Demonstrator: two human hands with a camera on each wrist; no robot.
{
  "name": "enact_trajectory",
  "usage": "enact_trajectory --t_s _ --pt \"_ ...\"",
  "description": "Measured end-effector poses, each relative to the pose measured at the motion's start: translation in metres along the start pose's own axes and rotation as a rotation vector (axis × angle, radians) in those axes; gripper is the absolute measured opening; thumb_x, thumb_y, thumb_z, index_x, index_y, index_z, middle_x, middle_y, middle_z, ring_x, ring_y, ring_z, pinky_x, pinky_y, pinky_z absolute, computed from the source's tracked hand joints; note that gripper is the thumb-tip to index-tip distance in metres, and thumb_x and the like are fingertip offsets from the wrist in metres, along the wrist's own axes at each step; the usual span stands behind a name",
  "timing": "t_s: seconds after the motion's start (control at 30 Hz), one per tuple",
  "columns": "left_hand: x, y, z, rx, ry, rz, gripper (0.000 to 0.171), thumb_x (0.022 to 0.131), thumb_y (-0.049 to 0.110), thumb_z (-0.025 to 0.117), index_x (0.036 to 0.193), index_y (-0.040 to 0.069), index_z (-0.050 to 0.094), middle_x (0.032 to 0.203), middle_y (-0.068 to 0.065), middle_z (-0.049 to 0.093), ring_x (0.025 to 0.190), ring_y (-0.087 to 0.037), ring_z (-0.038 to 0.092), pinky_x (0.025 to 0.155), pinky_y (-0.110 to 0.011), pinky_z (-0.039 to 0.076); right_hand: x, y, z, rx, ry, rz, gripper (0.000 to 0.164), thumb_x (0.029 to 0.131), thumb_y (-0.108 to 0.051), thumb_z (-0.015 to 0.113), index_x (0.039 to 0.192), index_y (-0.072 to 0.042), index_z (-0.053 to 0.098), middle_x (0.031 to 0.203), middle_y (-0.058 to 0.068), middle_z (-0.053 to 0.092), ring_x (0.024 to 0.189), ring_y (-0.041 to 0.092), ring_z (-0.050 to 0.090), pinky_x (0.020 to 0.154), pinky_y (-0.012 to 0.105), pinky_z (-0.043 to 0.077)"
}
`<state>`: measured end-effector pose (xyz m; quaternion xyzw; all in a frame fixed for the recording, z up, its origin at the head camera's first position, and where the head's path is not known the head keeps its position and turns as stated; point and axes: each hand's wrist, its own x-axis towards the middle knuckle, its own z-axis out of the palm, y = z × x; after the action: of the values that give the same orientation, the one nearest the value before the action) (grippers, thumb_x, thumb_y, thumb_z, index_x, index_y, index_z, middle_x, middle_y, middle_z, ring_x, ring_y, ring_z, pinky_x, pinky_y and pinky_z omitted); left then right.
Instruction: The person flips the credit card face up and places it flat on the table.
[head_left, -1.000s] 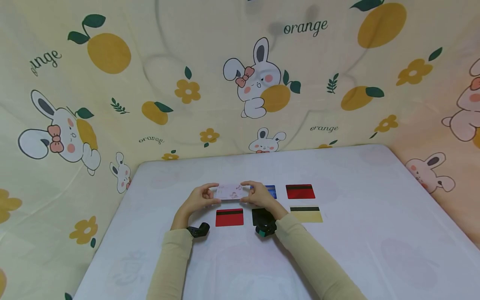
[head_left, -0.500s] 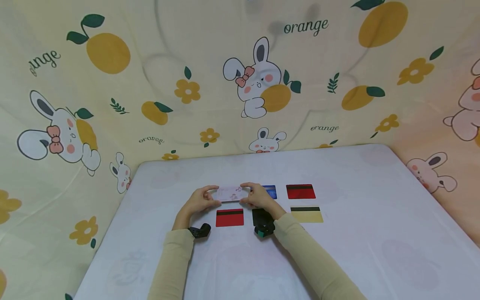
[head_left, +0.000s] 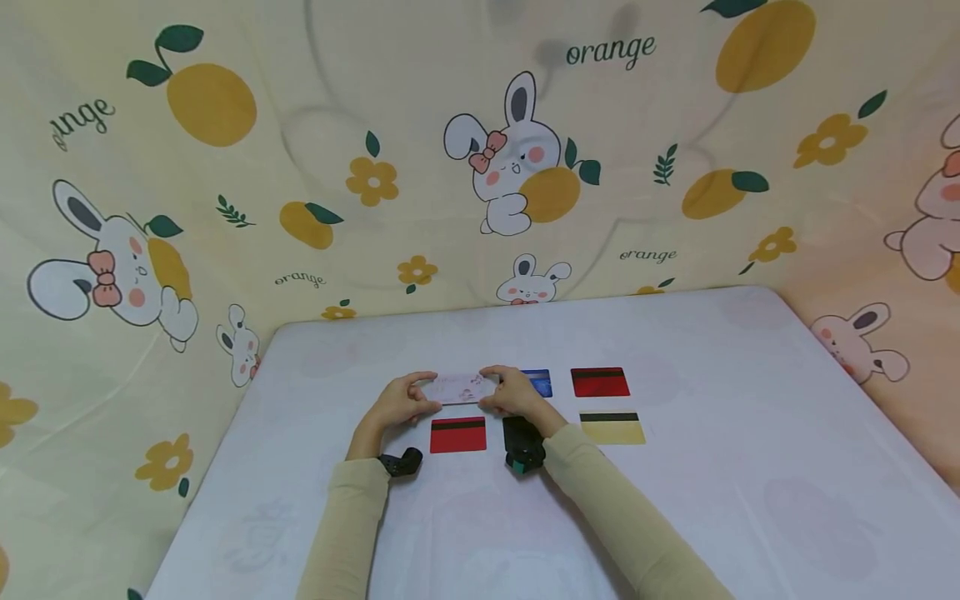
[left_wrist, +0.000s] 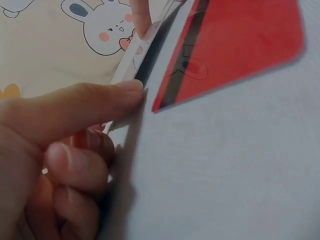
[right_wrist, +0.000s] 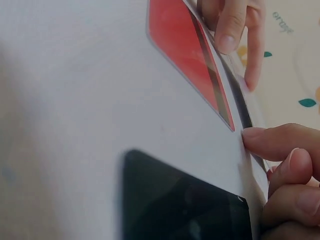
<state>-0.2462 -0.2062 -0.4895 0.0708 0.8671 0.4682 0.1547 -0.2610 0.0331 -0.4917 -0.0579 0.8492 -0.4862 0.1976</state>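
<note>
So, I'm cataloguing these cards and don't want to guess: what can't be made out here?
Pale card: print too small to read, head view.
Blue card: left part behind the right hand, head view.
Black card: partly covered by the wrist camera, head view; cut off by the bottom edge, right wrist view.
Yellow card: underside hidden against the table, head view.

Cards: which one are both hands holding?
The pale patterned card, leftmost in the far row: only it is gripped, the left hand and right hand at its ends.
</note>
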Motion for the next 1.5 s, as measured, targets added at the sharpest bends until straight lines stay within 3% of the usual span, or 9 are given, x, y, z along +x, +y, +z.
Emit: enact_trajectory --t_s 0.4,0.67,0.9,1.1,1.3,1.47,1.5 --pt "0.0 -0.0021 0.0027 -0.003 0.037 -0.06 0.059 0.08 0.015 0.077 0.134 0.007 0.054 0.058 0.007 0.051 0.046 -0.007 0.043 0.05 -0.021 0.033 0.0019 -0.0013 0.0019 0.046 0.005 0.081 0.062 0.077 -0.007 0.078 0.134 -0.017 0.056 0.057 -0.001 0.049 0.043 0.007 0.044 0.042 0.018 0.038" --pt "-0.0014 0.0006 0.0031 0.001 0.034 -0.077 0.059 0.081 0.015 0.076 0.136 0.008 0.053 0.06 0.007 0.052 0.046 -0.007 0.044 0.05 -0.02 0.033 0.0005 -0.0014 0.0009 0.047 0.002 0.078 0.062 0.078 -0.008 0.077 0.135 -0.018 0.054 0.075 0.004 0.052 0.043 0.007 0.045 0.043 0.018 0.039" --pt "-0.0037 0.0031 0.0034 -0.009 0.033 -0.096 0.061 0.082 0.016 0.075 0.138 0.009 0.052 0.06 0.006 0.052 0.047 -0.008 0.044 0.051 -0.02 0.034 0.0006 0.0005 0.0019 0.034 0.007 0.08 0.061 0.078 -0.009 0.077 0.133 -0.019 0.054 0.068 0.003 0.052 0.043 0.007 0.045 0.043 0.018 0.039" --pt "-0.0054 0.0051 0.0032 -0.011 0.038 -0.118 0.061 0.082 0.016 0.076 0.138 0.011 0.051 0.06 0.006 0.051 0.047 -0.008 0.044 0.051 -0.021 0.034 0.0002 -0.0009 0.0036 0.039 0.008 0.086 0.06 0.078 -0.009 0.077 0.133 -0.019 0.054 0.082 0.007 0.056 0.044 0.008 0.045 0.043 0.018 0.039" --pt "-0.0064 0.0065 0.0042 -0.004 0.04 -0.103 0.062 0.082 0.017 0.076 0.139 0.01 0.051 0.06 0.005 0.052 0.048 -0.009 0.045 0.053 -0.021 0.035 -0.0007 -0.0021 0.0032 0.049 0.021 0.09 0.061 0.078 -0.008 0.076 0.134 -0.018 0.054 0.094 0.011 0.06 0.045 0.007 0.047 0.044 0.017 0.04" --pt "-0.0062 0.004 0.0057 0.012 0.061 -0.047 0.062 0.082 0.015 0.076 0.139 0.009 0.051 0.06 0.006 0.051 0.047 -0.008 0.044 0.052 -0.021 0.035 -0.0022 -0.0029 0.0032 0.03 0.024 0.073 0.061 0.079 -0.009 0.075 0.135 -0.016 0.053 0.075 0.005 0.057 0.045 0.008 0.046 0.044 0.017 0.04" --pt "-0.0066 0.0038 0.0062 0.018 0.07 -0.031 0.062 0.082 0.014 0.076 0.138 0.009 0.051 0.06 0.006 0.05 0.047 -0.008 0.044 0.052 -0.021 0.035 -0.0027 -0.0036 0.0032 0.023 0.028 0.072 0.061 0.079 -0.009 0.075 0.135 -0.016 0.053 0.077 0.006 0.058 0.045 0.009 0.046 0.045 0.018 0.04"
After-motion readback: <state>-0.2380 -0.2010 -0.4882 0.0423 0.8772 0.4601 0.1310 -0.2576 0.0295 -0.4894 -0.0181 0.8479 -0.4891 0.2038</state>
